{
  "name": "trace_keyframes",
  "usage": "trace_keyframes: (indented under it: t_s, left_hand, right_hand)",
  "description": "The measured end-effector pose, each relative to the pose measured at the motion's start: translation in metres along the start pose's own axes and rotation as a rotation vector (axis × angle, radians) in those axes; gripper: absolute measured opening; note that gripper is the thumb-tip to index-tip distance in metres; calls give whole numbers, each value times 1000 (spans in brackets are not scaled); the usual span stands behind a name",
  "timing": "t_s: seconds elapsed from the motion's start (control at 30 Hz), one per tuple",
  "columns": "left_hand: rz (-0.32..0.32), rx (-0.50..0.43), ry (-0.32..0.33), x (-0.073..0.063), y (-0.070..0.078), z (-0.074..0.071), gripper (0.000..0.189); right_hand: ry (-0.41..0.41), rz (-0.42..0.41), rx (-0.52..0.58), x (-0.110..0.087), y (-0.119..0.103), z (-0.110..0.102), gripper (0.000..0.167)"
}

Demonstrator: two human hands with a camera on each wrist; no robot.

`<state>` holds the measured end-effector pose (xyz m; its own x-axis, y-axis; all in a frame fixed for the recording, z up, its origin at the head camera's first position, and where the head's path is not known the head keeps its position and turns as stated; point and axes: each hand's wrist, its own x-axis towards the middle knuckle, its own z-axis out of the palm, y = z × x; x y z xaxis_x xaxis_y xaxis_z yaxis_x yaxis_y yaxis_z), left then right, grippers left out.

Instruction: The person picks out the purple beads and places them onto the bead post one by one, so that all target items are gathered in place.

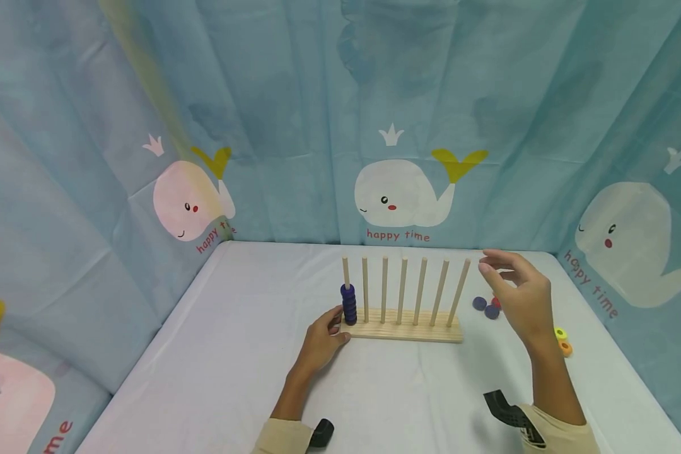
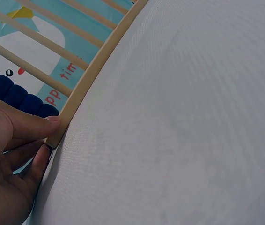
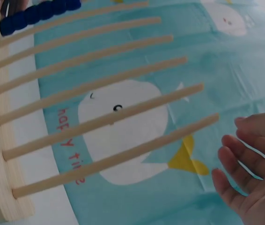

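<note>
A wooden counting rack (image 1: 408,331) with a row of upright pegs stands on the white table. Dark blue beads (image 1: 349,306) are stacked on its leftmost peg; the other pegs are bare. My left hand (image 1: 321,340) holds the left end of the base. In the left wrist view the thumb lies on the base's edge (image 2: 83,89) and the fingers are at its end. Raised beside the top of the rightmost peg (image 3: 118,154) is my right hand (image 1: 524,299), its fingers loosely bent with nothing between them.
Two dark blue beads (image 1: 492,312) and a red bead (image 1: 496,302) lie right of the rack, the red one partly hidden by the right hand. Behind the right forearm are a yellow bead (image 1: 560,333) and an orange bead (image 1: 565,348). A whale-printed curtain (image 1: 295,126) surrounds the table.
</note>
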<state>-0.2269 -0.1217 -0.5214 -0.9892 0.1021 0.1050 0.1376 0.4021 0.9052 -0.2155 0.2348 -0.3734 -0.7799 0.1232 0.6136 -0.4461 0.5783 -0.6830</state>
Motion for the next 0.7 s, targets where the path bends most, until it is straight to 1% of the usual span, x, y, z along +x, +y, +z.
trace_keyframes:
  t_s: [0.1, 0.27, 0.53, 0.7]
  left_hand:
    - [-5, 7, 3, 0, 0, 0, 63]
    - [-9, 4, 4, 0, 0, 2, 63]
    - [-14, 3, 1, -1, -1, 2, 63]
    - [-18, 6, 5, -1, 0, 1, 63]
  right_hand:
    - [8, 32, -29, 1, 6, -3, 28]
    - [-2, 63, -70, 0, 17, -6, 31]
    - [-56, 160, -136, -2, 37, -5, 40]
    - [-86, 201, -159, -3, 51, -3, 43]
